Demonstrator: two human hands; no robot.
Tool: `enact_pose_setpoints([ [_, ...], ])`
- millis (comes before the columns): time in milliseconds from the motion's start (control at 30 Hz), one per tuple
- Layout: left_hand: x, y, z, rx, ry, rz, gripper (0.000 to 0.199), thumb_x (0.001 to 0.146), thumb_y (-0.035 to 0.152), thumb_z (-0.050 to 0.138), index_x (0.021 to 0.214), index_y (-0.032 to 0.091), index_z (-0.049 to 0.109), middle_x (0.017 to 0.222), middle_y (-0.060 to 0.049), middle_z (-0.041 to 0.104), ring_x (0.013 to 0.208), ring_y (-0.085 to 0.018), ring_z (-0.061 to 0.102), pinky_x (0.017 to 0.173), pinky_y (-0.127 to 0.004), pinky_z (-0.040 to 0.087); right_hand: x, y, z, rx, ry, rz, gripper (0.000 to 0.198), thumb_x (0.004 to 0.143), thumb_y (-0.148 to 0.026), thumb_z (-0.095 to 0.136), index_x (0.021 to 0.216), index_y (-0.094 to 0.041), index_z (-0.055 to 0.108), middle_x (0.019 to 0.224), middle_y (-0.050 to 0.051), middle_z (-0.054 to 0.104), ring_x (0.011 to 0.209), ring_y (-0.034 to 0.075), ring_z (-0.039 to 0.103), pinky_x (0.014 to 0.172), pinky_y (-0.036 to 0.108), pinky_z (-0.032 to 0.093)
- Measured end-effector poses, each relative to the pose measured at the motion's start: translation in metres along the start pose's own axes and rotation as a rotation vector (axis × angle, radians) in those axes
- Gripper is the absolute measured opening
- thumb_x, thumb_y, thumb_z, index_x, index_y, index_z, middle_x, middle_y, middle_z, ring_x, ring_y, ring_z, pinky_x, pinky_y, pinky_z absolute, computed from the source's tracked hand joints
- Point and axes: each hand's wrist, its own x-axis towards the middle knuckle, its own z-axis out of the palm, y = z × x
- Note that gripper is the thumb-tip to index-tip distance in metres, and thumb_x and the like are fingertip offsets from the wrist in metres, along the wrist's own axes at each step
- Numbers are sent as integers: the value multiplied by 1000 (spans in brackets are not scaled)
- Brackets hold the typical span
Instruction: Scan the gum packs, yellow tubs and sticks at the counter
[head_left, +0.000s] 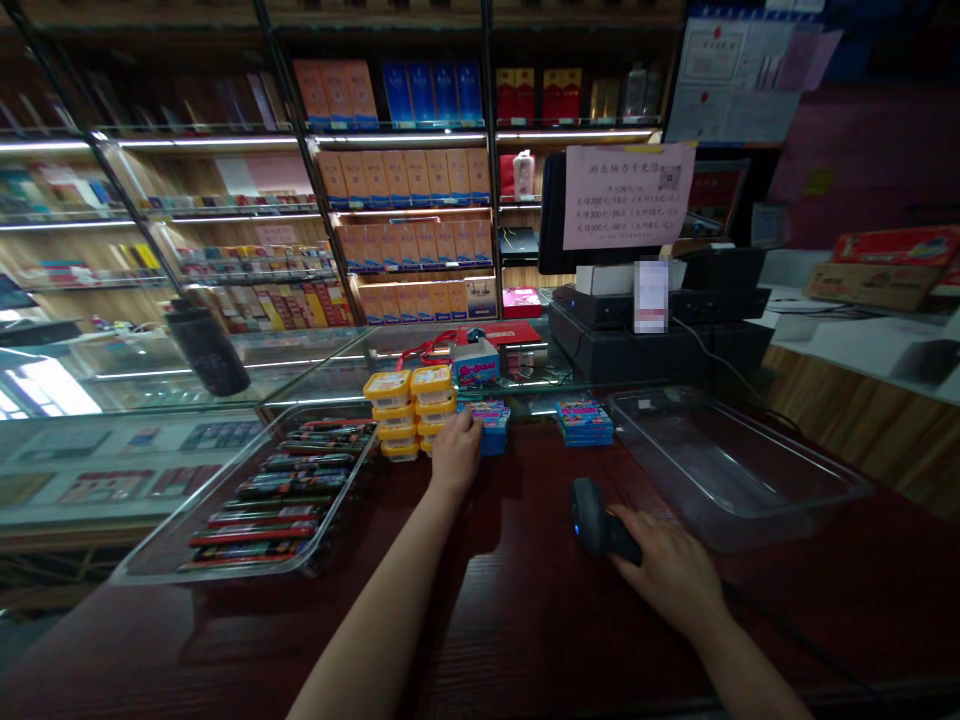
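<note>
On the dark red counter, my right hand (667, 565) is wrapped round the handle of a black barcode scanner (589, 515) with a small blue light. My left hand (456, 450) reaches forward, its bent fingers closed at the left edge of a stack of small blue boxes (495, 428); the fingertips are partly hidden. Just left of that hand stand stacked yellow plastic tubs (396, 415). A second, shorter stack of blue boxes (585, 424) lies apart to the right. Behind the tubs is a larger, blue printed box (477, 364).
A clear tray (330, 535) at left holds several dark, pen-like packets. At right is another clear plastic tray (720, 440). Behind stand a monitor (553, 215) with a pink notice, a black cash drawer (652, 345) and a dark tumbler (210, 350). The scanner's cable (795, 630) trails right.
</note>
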Motion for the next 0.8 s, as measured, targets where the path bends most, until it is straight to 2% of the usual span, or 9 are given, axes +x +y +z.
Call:
enact_pose_setpoints([
  [100, -7, 6, -2, -298, 198, -148, 18, 84, 21, 51, 95, 20, 66, 89, -6, 58, 87, -20, 53, 80, -33, 44, 0, 1, -1, 13, -8, -5, 40, 77, -25, 58, 116, -25, 53, 100, 3, 68, 88, 22, 65, 74, 33, 47],
  [200, -14, 21, 5, -752, 368, -456, 16, 78, 30, 60, 87, 17, 65, 81, -3, 58, 76, -16, 55, 74, -31, 49, 0, 1, -2, 29, -25, -10, 40, 78, -26, 57, 118, -24, 53, 99, 4, 68, 88, 22, 65, 75, 34, 48],
  [267, -20, 33, 13, -1146, 363, -659, 22, 73, 35, 66, 82, 15, 61, 76, -1, 58, 70, -13, 56, 70, -31, 53, 0, 0, -3, 28, -30, -8, 40, 78, -26, 56, 118, -23, 54, 100, 5, 68, 88, 22, 65, 75, 35, 48],
  [333, -27, 45, 21, -1513, 270, -817, 28, 67, 35, 72, 80, 14, 58, 72, 0, 59, 67, -11, 58, 71, -33, 55, -1, -2, -3, 16, -12, 5, 40, 77, -24, 57, 118, -23, 54, 102, 6, 68, 88, 23, 65, 75, 35, 48],
  [400, -35, 52, 26, -1746, 176, -939, 32, 60, 30, 78, 79, 14, 57, 71, 1, 61, 66, -11, 60, 75, -35, 56, -2, -3, -3, 15, 10, 8, 42, 76, -23, 58, 118, -23, 54, 102, 6, 68, 89, 23, 65, 76, 35, 49],
  [500, -43, 57, 30, -1874, 101, -1050, 32, 56, 19, 81, 79, 13, 59, 73, 0, 65, 66, -10, 63, 80, -35, 56, -3, -5, -6, 63, 9, 4, 42, 78, -25, 57, 120, -23, 53, 105, 6, 68, 93, 23, 65, 78, 36, 49],
  [600, -45, 58, 32, -1891, 79, -1066, 33, 56, 13, 80, 83, 13, 61, 77, -2, 68, 69, -13, 66, 81, -36, 57, 0, -10, -16, 188, -36, 85, 42, 80, -33, 57, 121, -25, 53, 109, 6, 68, 96, 25, 65, 79, 37, 49],
  [767, -45, 60, 40, -1905, 113, -1047, 48, 52, 11, 82, 94, 13, 59, 83, -4, 69, 75, -18, 69, 84, -38, 56, 9, -35, -41, 668, -105, 240, 40, 81, -43, 55, 114, -21, 55, 107, 7, 67, 96, 22, 63, 79, 34, 50],
  [800, -45, 60, 42, -1904, 116, -1030, 50, 51, 13, 82, 95, 13, 58, 83, -5, 69, 75, -18, 69, 84, -39, 56, 10, -41, -45, 762, -117, 257, 40, 81, -44, 55, 112, -20, 55, 99, 7, 68, 87, 21, 64, 72, 31, 50],
])
